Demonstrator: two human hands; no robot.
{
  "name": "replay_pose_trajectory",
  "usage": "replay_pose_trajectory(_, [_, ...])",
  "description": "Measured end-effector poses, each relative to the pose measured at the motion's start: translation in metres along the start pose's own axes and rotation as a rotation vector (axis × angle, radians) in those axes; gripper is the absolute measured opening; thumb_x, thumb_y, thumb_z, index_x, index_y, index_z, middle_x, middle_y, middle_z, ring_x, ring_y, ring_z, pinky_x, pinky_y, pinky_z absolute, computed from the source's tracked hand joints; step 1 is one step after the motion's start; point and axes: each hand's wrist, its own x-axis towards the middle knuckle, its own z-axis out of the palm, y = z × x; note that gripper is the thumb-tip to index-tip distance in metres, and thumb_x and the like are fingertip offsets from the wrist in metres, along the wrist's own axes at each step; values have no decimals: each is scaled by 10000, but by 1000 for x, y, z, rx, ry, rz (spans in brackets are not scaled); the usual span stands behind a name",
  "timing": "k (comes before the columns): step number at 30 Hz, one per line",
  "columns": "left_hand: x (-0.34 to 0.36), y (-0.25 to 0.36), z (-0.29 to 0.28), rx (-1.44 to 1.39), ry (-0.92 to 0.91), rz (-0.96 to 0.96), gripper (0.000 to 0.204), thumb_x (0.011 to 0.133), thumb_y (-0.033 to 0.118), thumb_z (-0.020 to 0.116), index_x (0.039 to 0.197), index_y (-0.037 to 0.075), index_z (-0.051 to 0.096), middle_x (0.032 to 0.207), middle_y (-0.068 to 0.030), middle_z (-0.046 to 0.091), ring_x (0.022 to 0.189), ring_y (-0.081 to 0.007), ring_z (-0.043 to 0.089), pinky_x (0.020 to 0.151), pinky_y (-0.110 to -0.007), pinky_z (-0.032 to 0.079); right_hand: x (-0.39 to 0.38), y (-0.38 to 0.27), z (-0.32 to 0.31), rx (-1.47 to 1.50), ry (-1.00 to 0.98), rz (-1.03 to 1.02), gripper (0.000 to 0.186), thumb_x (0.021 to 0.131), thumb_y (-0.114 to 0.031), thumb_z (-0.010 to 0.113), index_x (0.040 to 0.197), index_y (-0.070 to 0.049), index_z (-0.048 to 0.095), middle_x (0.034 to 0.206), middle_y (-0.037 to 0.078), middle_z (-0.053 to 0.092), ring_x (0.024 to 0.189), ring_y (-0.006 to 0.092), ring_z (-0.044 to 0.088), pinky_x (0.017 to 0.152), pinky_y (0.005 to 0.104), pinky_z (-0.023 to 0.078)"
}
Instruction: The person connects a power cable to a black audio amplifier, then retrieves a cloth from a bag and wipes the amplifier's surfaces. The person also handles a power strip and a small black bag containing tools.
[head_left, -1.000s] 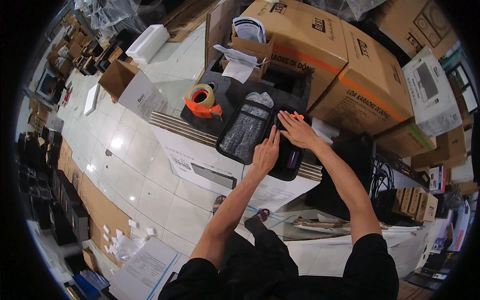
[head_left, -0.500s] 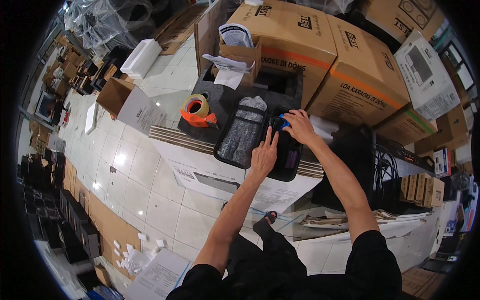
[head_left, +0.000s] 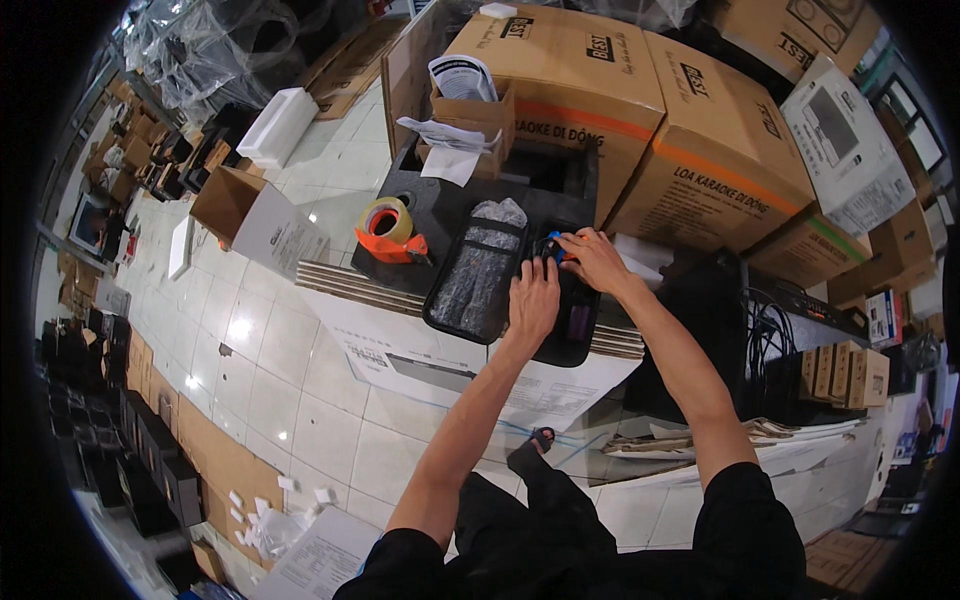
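Head view: two hands (head_left: pixel 535 302) at one case (head_left: pixel 572 349) holding one wrapped bundle (head_left: pixel 474 278).

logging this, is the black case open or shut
Open. The black case lies spread in two halves: a wrapped bundle shows in one, the left hand and right hand are at the other.

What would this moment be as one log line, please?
left hand: over open oblong black case; right hand: at small blue item inside; nearby: yellow tape roll
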Motion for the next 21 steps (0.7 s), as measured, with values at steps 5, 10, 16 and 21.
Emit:
replay_pose_trajectory(5, [27,-15,1,4,81,117,528,809,161,631,1304,42,491,1285,-105,510,1070,-274,499,885,-438,399,0,-2,8,78,0,132,450,801,-138,665,1244,-97,599,1247,38,602,1100,280,503,928,389,412])
replay_pose_trajectory(10, [32,-24,-9,-58,-37,132,398,814,178,637,1179,35,569,1123,-84,602,1018,-256,533,881,-437,402,3,-19,-2,109,-12,208,482,740,-29,655,1215,-104,627,1236,54,613,1087,275,509,912,381,417])
replay_pose_trajectory(16, [31,-23,-2,-64,124,210,266,810,117,609,1056,14,627,995,-98,648,998,-262,552,957,-429,396,8,16,52,658,194,410,349,736,-41,665,1080,-85,702,1075,82,679,970,274,577,847,366,466])
replay_pose_trajectory(21, [23,-27,-4,-106,-81,165,308,830,126,584,1110,-1,597,1091,-121,626,1038,-272,544,992,-420,384,7,6,40,362,194,376,280,755,-63,644,1025,-67,718,1012,105,695,979,269,599,820,370,488])
